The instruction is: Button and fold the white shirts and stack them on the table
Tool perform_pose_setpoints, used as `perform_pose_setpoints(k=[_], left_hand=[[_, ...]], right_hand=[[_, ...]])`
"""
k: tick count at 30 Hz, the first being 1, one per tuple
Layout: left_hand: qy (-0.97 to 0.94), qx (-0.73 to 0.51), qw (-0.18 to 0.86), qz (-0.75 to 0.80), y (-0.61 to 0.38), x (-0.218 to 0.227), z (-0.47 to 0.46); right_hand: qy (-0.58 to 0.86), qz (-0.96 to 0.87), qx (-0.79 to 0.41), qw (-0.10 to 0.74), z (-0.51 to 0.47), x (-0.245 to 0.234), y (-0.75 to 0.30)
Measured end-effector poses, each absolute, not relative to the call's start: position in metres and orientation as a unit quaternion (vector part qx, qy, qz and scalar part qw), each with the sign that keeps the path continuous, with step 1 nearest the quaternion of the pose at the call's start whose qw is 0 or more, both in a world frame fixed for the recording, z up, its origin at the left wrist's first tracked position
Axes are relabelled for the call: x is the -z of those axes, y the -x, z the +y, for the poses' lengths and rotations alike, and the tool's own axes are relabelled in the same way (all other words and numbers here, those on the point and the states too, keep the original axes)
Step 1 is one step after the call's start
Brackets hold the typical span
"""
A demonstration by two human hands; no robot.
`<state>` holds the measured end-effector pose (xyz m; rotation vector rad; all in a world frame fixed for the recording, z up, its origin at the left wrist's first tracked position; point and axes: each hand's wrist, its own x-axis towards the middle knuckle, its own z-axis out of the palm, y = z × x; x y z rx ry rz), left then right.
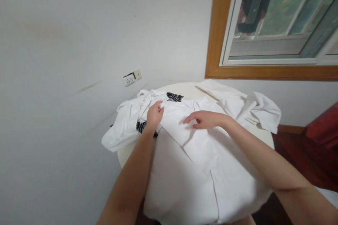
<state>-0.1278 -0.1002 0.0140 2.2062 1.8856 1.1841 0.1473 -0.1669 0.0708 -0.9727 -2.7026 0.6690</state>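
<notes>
A white shirt (182, 179) lies spread on a round white table (185, 86), its lower part hanging over the near edge. One sleeve (202, 151) is folded diagonally across the front, while the other sleeve (235, 102) stretches out to the right. At the shirt's left shoulder side, my left hand (155, 114) is closed, its thumb and fingers pinching the white cloth. My right hand (204, 119) is over the folded part with its fingers stretched out; whether they press on the cloth is hard to see.
Beside my left hand lies a crumpled pile of white clothes (124, 123) with a black striped cloth (174, 97). A wall socket (129, 80) is behind the table. A wood-framed window (274, 72) is at the upper right, and red fabric (323, 126) at the right edge.
</notes>
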Motion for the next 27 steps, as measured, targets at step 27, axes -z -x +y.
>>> perform_pose_setpoints(k=[27], left_hand=[[-0.670, -0.464, -0.033, 0.579, 0.133, -0.005, -0.091]], right_hand=[[0.407, -0.541, -0.494, 0.546, -0.225, 0.012, -0.302]])
